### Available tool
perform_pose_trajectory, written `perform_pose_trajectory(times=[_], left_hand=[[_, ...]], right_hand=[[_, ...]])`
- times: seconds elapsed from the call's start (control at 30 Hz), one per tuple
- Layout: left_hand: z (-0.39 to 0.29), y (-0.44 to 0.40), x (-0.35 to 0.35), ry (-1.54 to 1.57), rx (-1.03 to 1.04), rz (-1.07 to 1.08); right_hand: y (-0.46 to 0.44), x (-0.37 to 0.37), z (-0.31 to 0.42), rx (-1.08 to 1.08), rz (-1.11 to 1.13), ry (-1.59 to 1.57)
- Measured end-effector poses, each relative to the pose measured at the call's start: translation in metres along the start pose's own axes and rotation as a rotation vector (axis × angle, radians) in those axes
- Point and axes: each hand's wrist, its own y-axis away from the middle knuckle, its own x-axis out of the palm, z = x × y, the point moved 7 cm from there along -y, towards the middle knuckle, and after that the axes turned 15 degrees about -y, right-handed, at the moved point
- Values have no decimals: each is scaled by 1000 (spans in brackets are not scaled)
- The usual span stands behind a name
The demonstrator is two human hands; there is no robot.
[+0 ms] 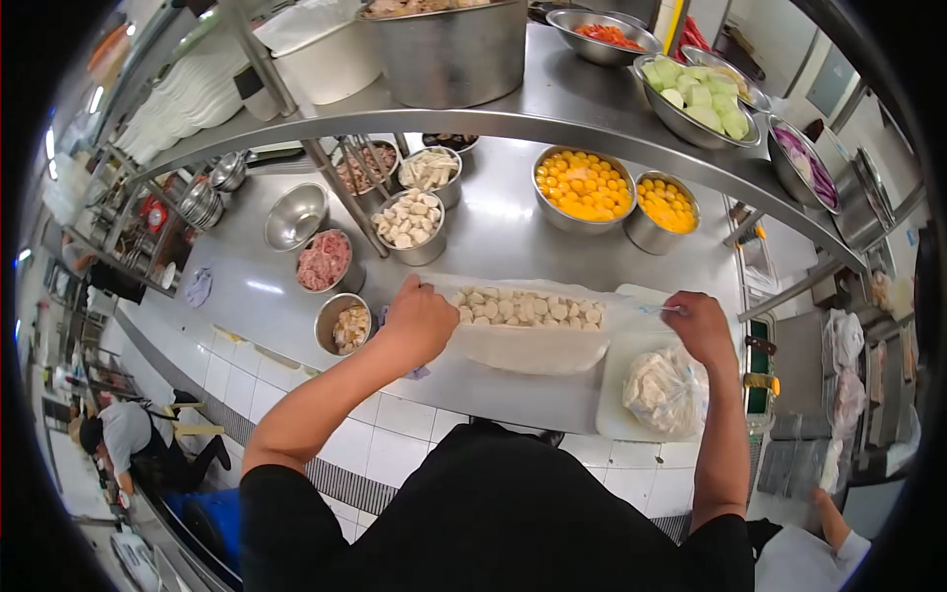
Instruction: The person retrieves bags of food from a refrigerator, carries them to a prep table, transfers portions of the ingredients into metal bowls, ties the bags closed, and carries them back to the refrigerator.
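A long sheet of thin, clear plastic (538, 357) stretches across the steel table in front of me, with several pale, round food pieces (533, 308) in a row on or inside it. My left hand (419, 321) is closed in a fist at its left end. At the other end, my right hand (695, 324) pinches a twisted bit of the plastic. Below my right hand, a knotted clear bag of whitish food (663, 393) rests on a white cutting board (617, 419). I cannot tell whether the sheet is a bag or wrap.
Bowls of egg yolks (584, 192), pale chunks (409, 222) and minced meat (324, 261) stand behind. A steel shelf (444, 123) overhead bears a large pot (459, 59) and cut vegetables (698, 94). Co-workers are at lower left (138, 434) and lower right (819, 553).
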Motion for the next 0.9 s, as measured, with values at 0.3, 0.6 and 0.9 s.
perform_pose_trajectory(times=[0.3,0.6,0.9], left_hand=[[73,47,-154,916,-394,-420],[-29,-56,-168,767,11,-464],[-49,-34,-177,491,244,-261]], right_hand=[[-22,-42,46,49,-274,-390],[-7,3,87,-153,150,-673],[6,232,-32,15,193,-558]])
